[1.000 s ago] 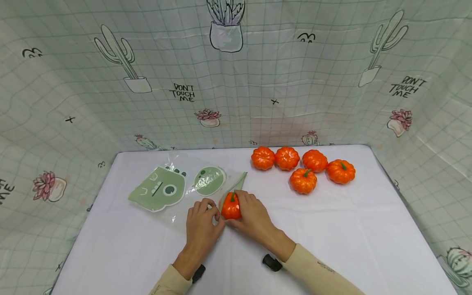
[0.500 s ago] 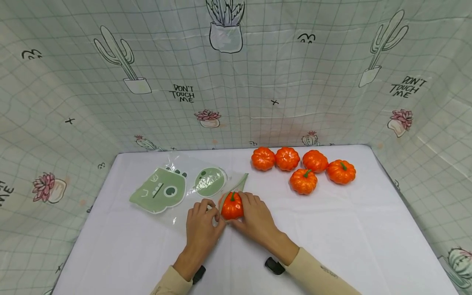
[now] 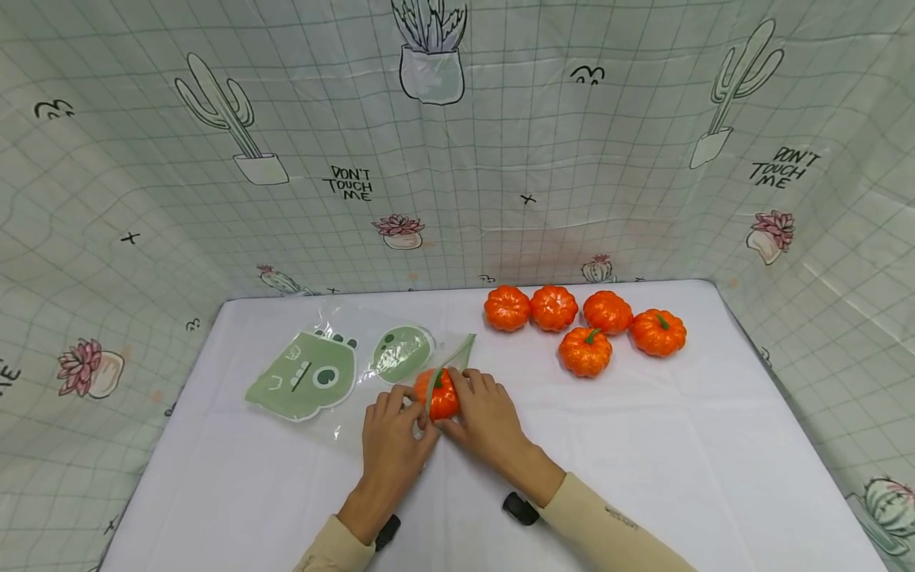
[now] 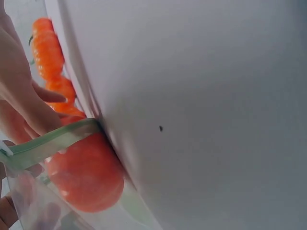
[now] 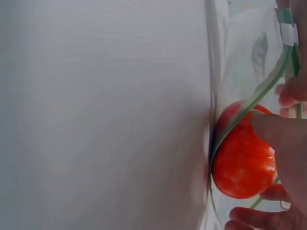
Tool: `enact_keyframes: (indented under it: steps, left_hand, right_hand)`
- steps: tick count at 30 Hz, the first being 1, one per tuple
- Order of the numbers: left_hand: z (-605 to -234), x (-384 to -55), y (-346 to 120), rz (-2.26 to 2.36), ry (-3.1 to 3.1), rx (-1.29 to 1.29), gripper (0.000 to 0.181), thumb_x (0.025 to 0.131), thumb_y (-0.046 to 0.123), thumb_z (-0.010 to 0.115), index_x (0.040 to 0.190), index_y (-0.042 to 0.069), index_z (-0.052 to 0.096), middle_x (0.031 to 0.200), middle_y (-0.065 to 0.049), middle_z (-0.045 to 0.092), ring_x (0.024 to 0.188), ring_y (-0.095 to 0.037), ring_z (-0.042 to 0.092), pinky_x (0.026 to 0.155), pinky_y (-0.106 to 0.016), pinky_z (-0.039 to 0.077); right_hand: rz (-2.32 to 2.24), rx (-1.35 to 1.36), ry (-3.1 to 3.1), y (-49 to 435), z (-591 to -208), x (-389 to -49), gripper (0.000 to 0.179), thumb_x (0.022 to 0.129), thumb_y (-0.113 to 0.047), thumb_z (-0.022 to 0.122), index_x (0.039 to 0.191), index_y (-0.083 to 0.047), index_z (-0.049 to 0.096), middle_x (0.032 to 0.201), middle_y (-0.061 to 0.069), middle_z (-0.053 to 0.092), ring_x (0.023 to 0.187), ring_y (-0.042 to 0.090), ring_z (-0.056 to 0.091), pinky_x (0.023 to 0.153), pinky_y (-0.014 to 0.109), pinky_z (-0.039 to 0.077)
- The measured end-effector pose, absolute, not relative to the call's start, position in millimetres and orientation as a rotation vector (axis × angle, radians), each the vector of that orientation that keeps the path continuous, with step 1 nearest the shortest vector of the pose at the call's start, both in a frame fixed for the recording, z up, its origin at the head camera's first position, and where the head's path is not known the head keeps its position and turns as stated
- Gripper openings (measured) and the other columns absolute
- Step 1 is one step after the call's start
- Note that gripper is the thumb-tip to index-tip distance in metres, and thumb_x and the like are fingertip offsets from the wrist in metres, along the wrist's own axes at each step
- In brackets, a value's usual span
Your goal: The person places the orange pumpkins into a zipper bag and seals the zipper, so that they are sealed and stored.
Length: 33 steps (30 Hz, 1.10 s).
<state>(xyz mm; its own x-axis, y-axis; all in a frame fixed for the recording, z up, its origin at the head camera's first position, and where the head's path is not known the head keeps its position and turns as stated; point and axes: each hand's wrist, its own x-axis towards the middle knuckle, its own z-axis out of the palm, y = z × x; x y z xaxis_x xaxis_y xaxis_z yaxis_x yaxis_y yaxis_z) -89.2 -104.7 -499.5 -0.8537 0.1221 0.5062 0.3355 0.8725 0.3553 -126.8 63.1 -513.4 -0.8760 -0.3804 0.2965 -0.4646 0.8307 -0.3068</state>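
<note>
A small glossy orange pumpkin (image 3: 445, 402) lies partly inside the mouth of a clear zip bag (image 3: 330, 423) with green cartoon prints. The bag's green zip edge crosses over it in both wrist views. My right hand (image 3: 489, 415) grips the pumpkin from the right, its thumb on the near side in the head view. To the left, my left hand (image 3: 391, 437) pinches the near end of the bag's mouth. A white slider (image 5: 289, 34) sits on the zip strip, close to the left fingers in the right wrist view. The left thumb's contact is partly hidden.
Several more orange pumpkins (image 3: 586, 352) stand at the back right of the white-covered table (image 3: 643, 461). Behind the table hangs a cactus-print cloth (image 3: 472, 159). The bag lies flat to the left of the hands.
The pumpkin has moved left, further into the bag's mouth, with my right hand moving along. My left hand stays nearly in place.
</note>
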Motion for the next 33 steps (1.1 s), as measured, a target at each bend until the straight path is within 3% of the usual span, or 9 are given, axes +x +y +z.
enact_keyframes:
  steps: [23, 33]
  left_hand:
    - [-499, -93, -107, -0.617, -2.506, -0.337, 0.025, 0.069, 0.003, 0.081, 0.064, 0.013, 0.058, 0.098, -0.009, 0.063, 0.087, -0.029, 0.055, 0.072, -0.042, 0.045]
    - [-501, -93, -109, -0.642, -2.498, -0.333, 0.026, 0.072, 0.003, 0.082, 0.064, 0.013, 0.060, 0.097, -0.009, 0.063, 0.085, -0.028, 0.054, 0.071, -0.040, 0.044]
  right_hand:
    - [0.497, 0.674, -2.797, 47, -515, -131, 0.069, 0.092, -0.040, 0.081, 0.147, -0.006, 0.057, 0.128, 0.020, 0.062, 0.115, 0.037, 0.062, 0.090, 0.047, 0.055]
    - [0.577, 0.575, -2.850, 78, -510, -120, 0.068, 0.093, -0.040, 0.081, 0.146, -0.004, 0.057, 0.132, 0.018, 0.062, 0.120, 0.038, 0.060, 0.097, 0.050, 0.054]
